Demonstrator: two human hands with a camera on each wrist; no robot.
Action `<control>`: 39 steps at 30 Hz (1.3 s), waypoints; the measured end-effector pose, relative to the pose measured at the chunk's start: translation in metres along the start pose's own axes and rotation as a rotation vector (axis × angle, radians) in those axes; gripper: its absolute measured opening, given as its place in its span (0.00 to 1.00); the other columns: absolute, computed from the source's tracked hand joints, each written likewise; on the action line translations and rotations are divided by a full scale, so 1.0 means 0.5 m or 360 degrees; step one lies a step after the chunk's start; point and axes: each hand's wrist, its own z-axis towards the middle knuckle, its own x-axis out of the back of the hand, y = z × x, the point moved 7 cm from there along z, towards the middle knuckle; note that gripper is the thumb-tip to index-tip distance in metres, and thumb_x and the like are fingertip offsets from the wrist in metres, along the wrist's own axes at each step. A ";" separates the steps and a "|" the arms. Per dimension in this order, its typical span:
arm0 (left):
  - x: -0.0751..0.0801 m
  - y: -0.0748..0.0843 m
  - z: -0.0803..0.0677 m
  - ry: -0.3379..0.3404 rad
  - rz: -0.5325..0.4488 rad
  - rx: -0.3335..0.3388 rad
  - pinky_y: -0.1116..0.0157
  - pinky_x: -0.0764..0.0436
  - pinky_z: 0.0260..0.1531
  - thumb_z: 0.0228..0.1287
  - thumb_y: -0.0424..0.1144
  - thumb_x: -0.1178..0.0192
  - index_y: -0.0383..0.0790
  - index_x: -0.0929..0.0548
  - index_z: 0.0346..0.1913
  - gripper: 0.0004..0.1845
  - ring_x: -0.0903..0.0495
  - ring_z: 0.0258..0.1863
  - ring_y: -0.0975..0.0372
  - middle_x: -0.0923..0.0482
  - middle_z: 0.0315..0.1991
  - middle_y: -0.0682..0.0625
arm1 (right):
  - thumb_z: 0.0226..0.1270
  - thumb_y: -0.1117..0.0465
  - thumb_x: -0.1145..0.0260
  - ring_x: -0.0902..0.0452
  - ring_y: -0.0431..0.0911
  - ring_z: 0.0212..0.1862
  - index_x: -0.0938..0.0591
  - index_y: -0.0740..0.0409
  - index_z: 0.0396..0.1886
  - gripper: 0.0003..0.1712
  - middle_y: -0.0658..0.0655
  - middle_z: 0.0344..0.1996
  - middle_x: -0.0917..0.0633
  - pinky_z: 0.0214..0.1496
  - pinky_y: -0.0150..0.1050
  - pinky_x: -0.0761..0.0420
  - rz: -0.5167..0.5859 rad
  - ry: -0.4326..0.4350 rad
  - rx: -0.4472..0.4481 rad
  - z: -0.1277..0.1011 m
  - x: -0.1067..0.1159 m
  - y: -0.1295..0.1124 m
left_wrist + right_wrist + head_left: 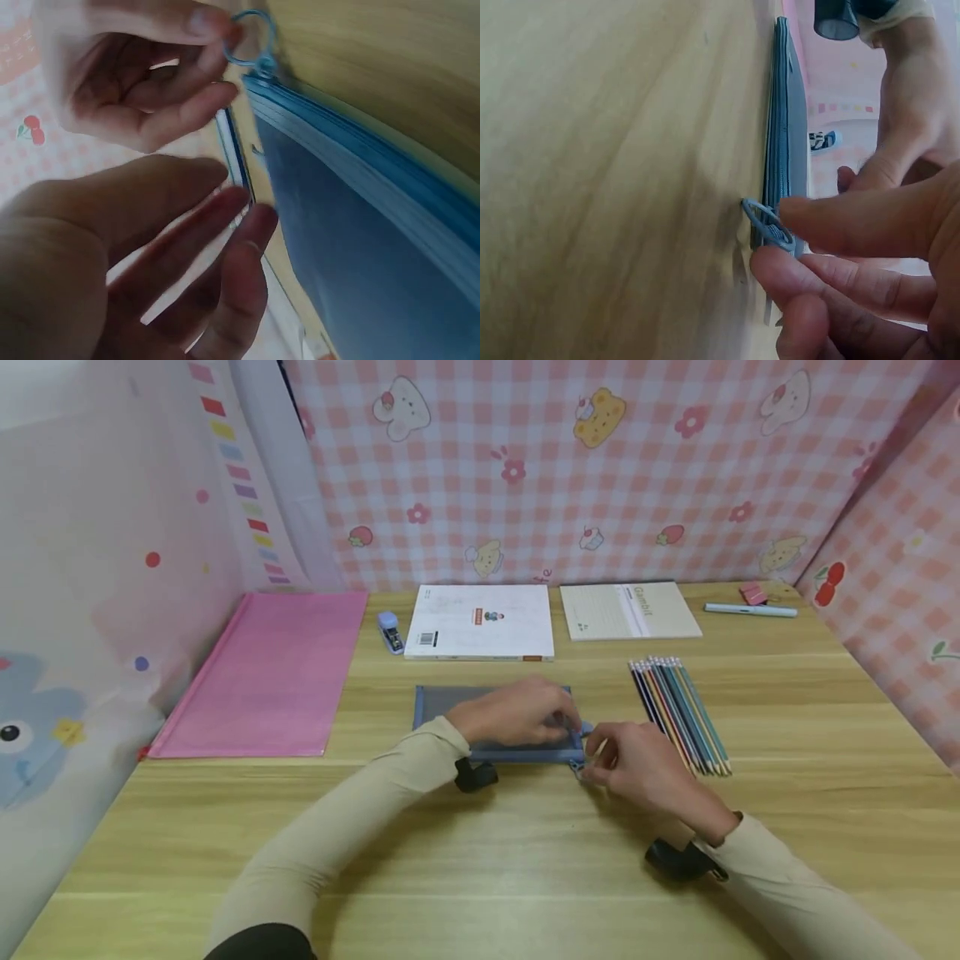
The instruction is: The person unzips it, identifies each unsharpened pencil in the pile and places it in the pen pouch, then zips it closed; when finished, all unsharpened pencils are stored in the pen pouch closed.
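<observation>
The blue pouch (480,722) lay flat at the table's (525,860) centre. At its 4 o'clock corner the right hand (637,768) pinched the ring pull (763,217) between thumb and forefinger. The left hand (517,714) rested on the pouch with fingers nearly straight and apart. Pencils (678,714) lay at 3 o'clock, a white book (480,620) at 12, and a notebook (628,610) marked "Gambol" at 1.
</observation>
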 end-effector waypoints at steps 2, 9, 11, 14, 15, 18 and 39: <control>-0.007 0.002 0.012 -0.0046 -0.0097 -0.0013 0.73 0.18 0.50 0.68 0.34 0.38 0.43 0.12 0.52 0.13 0.13 0.47 0.65 0.12 0.49 0.52 | 0.53 0.60 0.22 0.20 0.35 0.27 0.16 0.53 0.29 0.08 0.48 0.23 0.12 0.28 0.33 0.24 -0.0003 0.0003 0.0008 0.003 -0.001 -0.001; -0.027 0.003 0.038 -0.0170 -0.0128 -0.0096 0.75 0.21 0.39 0.65 0.32 0.36 0.48 0.10 0.47 0.12 0.16 0.36 0.68 0.11 0.42 0.55 | 0.49 0.70 0.29 0.20 0.36 0.26 0.15 0.54 0.24 0.06 0.48 0.21 0.13 0.30 0.33 0.23 -0.0052 0.0061 0.0045 0.010 0.001 -0.009; -0.029 0.002 0.041 -0.0199 -0.0137 -0.0110 0.74 0.22 0.37 0.64 0.30 0.36 0.48 0.10 0.46 0.12 0.18 0.34 0.68 0.11 0.41 0.56 | 0.48 0.71 0.31 0.21 0.36 0.26 0.15 0.54 0.23 0.07 0.48 0.21 0.13 0.29 0.32 0.23 -0.0075 0.0123 0.0093 0.008 0.008 -0.015; -0.022 0.001 0.041 -0.0210 -0.0178 -0.0139 0.75 0.22 0.40 0.66 0.30 0.38 0.47 0.10 0.46 0.12 0.17 0.37 0.68 0.11 0.42 0.55 | 0.49 0.71 0.30 0.23 0.36 0.24 0.14 0.54 0.21 0.08 0.48 0.20 0.14 0.27 0.31 0.26 -0.0113 0.0259 0.0170 0.005 0.025 -0.029; -0.017 0.001 0.040 -0.0206 -0.0183 -0.0163 0.75 0.21 0.42 0.67 0.30 0.38 0.46 0.10 0.47 0.12 0.16 0.39 0.67 0.11 0.43 0.54 | 0.49 0.71 0.30 0.24 0.36 0.23 0.14 0.54 0.21 0.08 0.48 0.20 0.14 0.26 0.30 0.27 -0.0120 0.0309 0.0198 0.005 0.033 -0.034; 0.006 0.000 0.037 -0.0163 -0.0193 -0.0235 0.72 0.21 0.51 0.70 0.31 0.40 0.42 0.10 0.47 0.11 0.16 0.47 0.64 0.11 0.46 0.50 | 0.51 0.70 0.28 0.25 0.36 0.22 0.12 0.55 0.23 0.06 0.49 0.19 0.14 0.25 0.30 0.29 -0.0155 0.0447 0.0274 0.006 0.057 -0.050; 0.078 -0.108 -0.016 0.0270 -0.0616 0.0158 0.62 0.18 0.56 0.75 0.36 0.45 0.39 0.14 0.52 0.12 0.16 0.51 0.60 0.13 0.50 0.48 | 0.65 0.62 0.29 0.20 0.43 0.27 0.10 0.58 0.35 0.05 0.57 0.28 0.10 0.29 0.34 0.25 0.0249 0.0483 0.0098 0.094 0.067 -0.039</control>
